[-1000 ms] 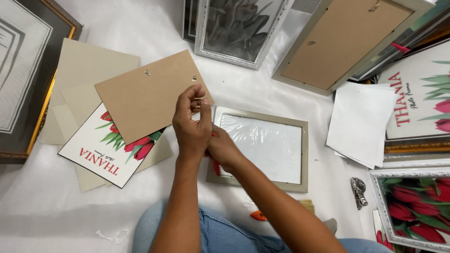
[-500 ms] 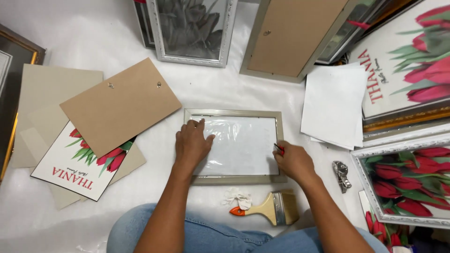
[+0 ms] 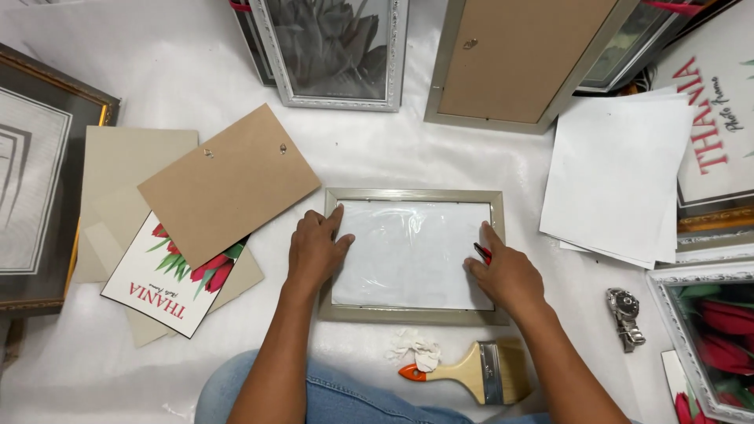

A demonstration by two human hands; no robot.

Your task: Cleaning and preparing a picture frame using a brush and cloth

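Note:
A silver-grey picture frame [image 3: 412,194] lies flat on the white sheet in front of me, with a clear pane [image 3: 412,259] in its opening. My left hand [image 3: 314,247] rests on the frame's left rail, fingers spread onto the pane. At the pane's right edge, my right hand [image 3: 506,275] is closed on a small red-handled tool [image 3: 481,251], index finger stretched along the rail. A brown backing board [image 3: 228,184] with two hangers lies to the left, apart from both hands.
A printed tulip sheet [image 3: 169,279] and beige cards lie under the board. Paintbrush [image 3: 471,371], crumpled tissue [image 3: 416,351] and my knee lie near me. Wristwatch [image 3: 626,314] and white paper stack [image 3: 613,180] are at the right. Other frames [image 3: 338,51] ring the area.
A second ago both hands were together above the frame, by the brown board. They have since dropped onto the frame's two sides; the board lies on the left pile.

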